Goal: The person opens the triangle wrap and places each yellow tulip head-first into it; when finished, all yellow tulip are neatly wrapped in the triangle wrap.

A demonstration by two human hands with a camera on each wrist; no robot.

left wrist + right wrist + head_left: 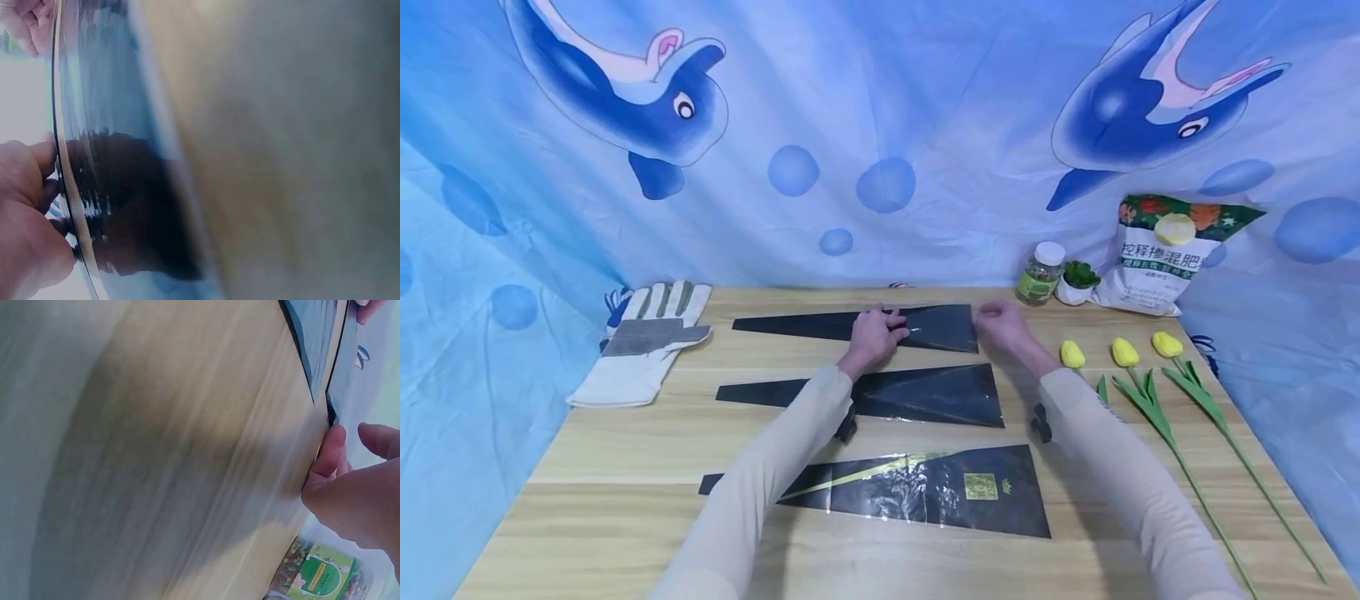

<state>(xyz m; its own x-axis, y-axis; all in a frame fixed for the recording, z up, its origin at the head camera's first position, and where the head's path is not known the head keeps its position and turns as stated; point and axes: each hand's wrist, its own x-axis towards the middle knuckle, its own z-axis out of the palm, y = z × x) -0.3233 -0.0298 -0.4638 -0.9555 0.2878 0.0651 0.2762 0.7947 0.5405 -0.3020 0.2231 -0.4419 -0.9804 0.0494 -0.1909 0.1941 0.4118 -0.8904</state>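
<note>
Three tapered black plastic flower sleeves lie flat in rows on the table: the far sleeve [943, 325], the middle sleeve [932, 393] and the near sleeve [917, 487], which bears gold print and a gold stripe. My left hand [874, 337] rests its fingertips on the far sleeve, around its middle. At that sleeve's wide right end is my right hand [1003, 327], its fingers bent and low at the edge. In the right wrist view, the right thumb [378, 439] stands apart from the forefinger, whose tip is right at the sleeve's corner [332, 412].
Three yellow artificial tulips [1125, 353] lie on the right. Behind them stand a lidded jar [1039, 279], a small potted succulent [1077, 283] and a fertilizer bag [1157, 258]. Work gloves [640, 346] lie at the back left. A blue dolphin-print cloth [880, 100] hangs behind the table.
</note>
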